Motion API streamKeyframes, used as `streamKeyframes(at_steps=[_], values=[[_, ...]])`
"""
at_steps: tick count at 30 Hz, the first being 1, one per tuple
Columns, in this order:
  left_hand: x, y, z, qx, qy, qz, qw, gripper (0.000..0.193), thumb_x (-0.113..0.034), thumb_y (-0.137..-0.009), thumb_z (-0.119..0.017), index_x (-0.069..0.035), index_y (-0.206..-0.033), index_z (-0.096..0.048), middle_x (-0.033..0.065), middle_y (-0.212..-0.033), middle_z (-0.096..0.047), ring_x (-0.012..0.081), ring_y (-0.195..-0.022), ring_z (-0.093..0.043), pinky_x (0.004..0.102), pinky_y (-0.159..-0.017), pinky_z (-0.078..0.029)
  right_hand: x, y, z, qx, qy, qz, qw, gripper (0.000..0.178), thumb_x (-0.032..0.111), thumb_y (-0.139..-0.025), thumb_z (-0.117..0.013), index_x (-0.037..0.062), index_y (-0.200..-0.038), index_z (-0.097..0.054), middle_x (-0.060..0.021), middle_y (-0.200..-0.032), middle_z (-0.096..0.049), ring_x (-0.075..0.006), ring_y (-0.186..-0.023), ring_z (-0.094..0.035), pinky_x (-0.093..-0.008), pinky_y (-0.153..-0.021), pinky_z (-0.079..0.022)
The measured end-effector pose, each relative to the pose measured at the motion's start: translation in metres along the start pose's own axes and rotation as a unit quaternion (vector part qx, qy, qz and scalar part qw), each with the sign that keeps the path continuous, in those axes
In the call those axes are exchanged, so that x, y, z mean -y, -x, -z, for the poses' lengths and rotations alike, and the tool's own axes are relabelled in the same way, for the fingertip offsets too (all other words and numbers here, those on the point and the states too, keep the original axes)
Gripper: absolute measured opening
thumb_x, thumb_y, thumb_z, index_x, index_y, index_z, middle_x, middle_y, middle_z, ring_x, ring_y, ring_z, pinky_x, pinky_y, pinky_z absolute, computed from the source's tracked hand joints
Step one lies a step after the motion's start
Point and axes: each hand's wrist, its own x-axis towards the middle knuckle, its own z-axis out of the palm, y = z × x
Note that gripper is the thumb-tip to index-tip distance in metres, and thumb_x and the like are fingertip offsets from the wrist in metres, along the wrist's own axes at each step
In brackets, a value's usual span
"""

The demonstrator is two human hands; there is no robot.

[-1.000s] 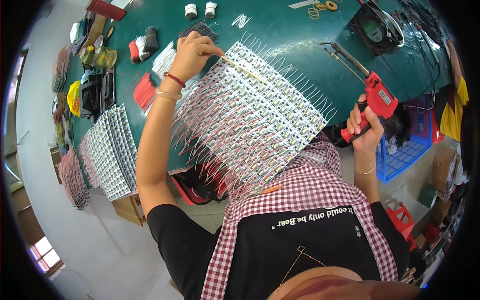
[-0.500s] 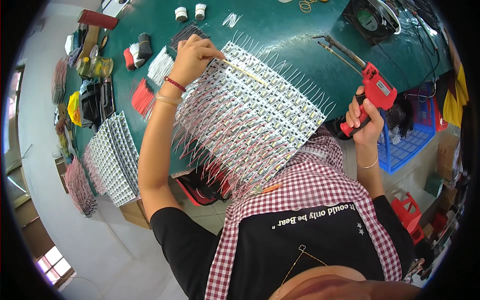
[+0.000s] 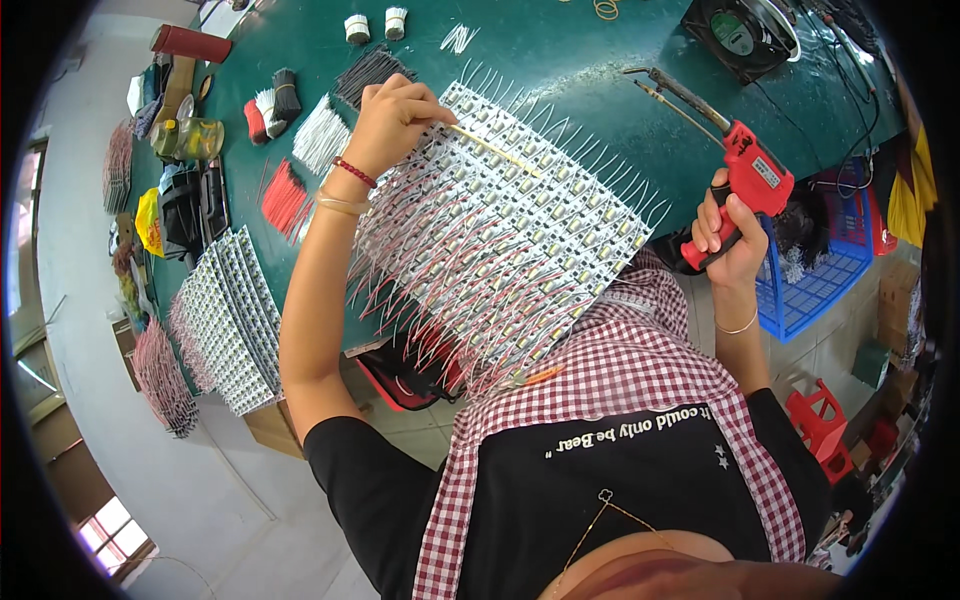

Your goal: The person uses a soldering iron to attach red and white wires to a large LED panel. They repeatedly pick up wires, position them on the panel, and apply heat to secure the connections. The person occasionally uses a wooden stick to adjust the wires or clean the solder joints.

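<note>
A large white panel of circuit boards (image 3: 540,220) lies before me, partly over the table edge, with rows of small components. White wires stick out along its far side and red and white wires hang thickly over its near left. My left hand (image 3: 398,112) is closed in a pinch over the panel's far left corner. It grips a thin pale stick (image 3: 497,151), whose tip points right and down across the boards. On the right, my right hand (image 3: 735,240) is wrapped round the handle of a red soldering gun (image 3: 755,175). Its metal tip points up and left, apart from the panel.
Loose red wires (image 3: 286,200), white wires (image 3: 322,135) and black wires (image 3: 372,72) lie on the green table (image 3: 570,45). More wired panels (image 3: 235,315) stand at the left. A black fan (image 3: 735,40) sits far right, above a blue basket (image 3: 815,290).
My left hand and the stick have shifted slightly right and nearer over the boards. My right hand with the soldering gun stays almost still.
</note>
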Motion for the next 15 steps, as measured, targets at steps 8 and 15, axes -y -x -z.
streamKeyframes(at_steps=[8,15], values=[[-0.0059,-0.0029,-0.0016,0.01,0.005,0.004,1.0,0.026,-0.003,-0.075,-0.066,-0.023,-0.085,-0.077,-0.0091,-0.083,-0.064,0.0149,-0.085,-0.052,0.0341,-0.087,-0.033,-0.0005,0.0011,0.0038,-0.018,0.003,-0.003,1.0,0.026,0.017,-0.093,-0.051,0.0009,-0.112,-0.046,-0.0057,-0.064,-0.05,-0.01,-0.044,-0.044,-0.0255,-0.045,-0.043],[-0.0112,-0.002,-0.0008,0.015,0.009,0.006,1.0,0.026,-0.002,-0.075,-0.066,-0.023,-0.086,-0.077,-0.0088,-0.083,-0.064,0.0149,-0.084,-0.052,0.034,-0.087,-0.032,-0.0009,0.0014,0.0025,-0.02,0.002,-0.002,1.0,0.026,0.017,-0.093,-0.051,0.0011,-0.112,-0.047,-0.0057,-0.064,-0.05,-0.01,-0.043,-0.044,-0.0254,-0.044,-0.043]])
